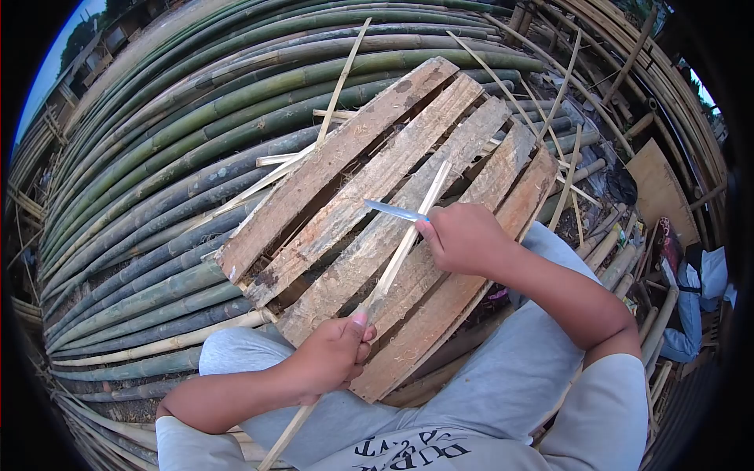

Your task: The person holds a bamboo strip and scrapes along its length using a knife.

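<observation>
My left hand is closed around the lower part of a long, pale bamboo strip. The strip slants across a slatted wooden board that lies over my lap, and its tail pokes out below my fist. In my right hand is a knife, gripped by its handle, which my fingers mostly hide. The blade points left and crosses the strip near its upper part. Whether the edge touches the strip, I cannot tell.
Long green bamboo poles lie side by side beyond the board and to the left. Loose split strips rest across them. On the right are a plywood sheet, a blue cloth or bag and more poles.
</observation>
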Demonstrator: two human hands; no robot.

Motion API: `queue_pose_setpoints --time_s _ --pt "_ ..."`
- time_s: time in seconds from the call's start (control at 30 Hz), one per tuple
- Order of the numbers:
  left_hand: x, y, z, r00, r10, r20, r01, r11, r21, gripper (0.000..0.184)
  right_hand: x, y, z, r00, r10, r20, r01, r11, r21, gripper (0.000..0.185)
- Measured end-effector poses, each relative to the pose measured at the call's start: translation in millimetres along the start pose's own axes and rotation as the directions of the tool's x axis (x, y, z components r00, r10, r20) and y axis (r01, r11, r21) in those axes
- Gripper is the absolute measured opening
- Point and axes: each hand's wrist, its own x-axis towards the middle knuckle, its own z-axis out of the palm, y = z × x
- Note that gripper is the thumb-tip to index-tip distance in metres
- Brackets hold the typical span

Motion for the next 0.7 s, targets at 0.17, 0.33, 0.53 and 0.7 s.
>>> queue_pose_setpoints --time_s 0.17,0.33,0.53,0.7 --pt "0 0 -3 1.0 -0.024 0.0 0.024 1.0 -0.014 0.037 21 41 -11 0.995 0.094 0.019 -0.091 0.99 -0.109 0.044" --pt "3 -3 -4 1.0 0.004 -0.001 -0.004 1.0 0.015 0.038 3 12 -2 0.999 -0.018 0.03 0.017 0.998 0.057 0.045" --pt "4 3 -4 1.0 -0.027 0.004 0.027 1.0 -0.001 0.038 -8 4 -8 0.992 -0.111 0.067 0.102 0.987 0.124 0.042" --pt "12 1 -3 1.0 0.008 0.002 -0.008 1.0 -0.004 0.037 -15 -12 -14 0.983 -0.16 0.09 0.154 0.986 0.066 0.04"
